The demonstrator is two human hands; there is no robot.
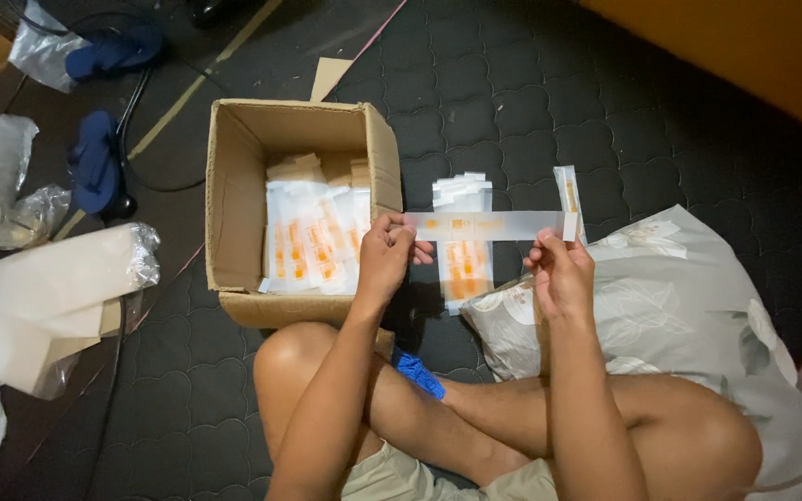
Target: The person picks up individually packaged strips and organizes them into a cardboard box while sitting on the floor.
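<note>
I hold a long clear plastic sleeve (492, 224) with an orange print stretched level between both hands. My left hand (384, 252) pinches its left end, my right hand (561, 273) its right end. Under the sleeve lies a stack of similar white-and-orange packets (463, 269) on the dark quilted mat. One more narrow packet (568, 190) lies just to the right of that stack. An open cardboard box (234, 204), to the left of my left hand, holds several of the same packets (313, 243).
My crossed bare legs (475, 417) fill the bottom of the view, with a small blue thing (418, 373) between them. A grey patterned pillow (698, 315) lies at right. White rolls in plastic wrap (48, 288) and blue slippers (97, 162) sit at left. An orange wall (754, 46) rises at top right.
</note>
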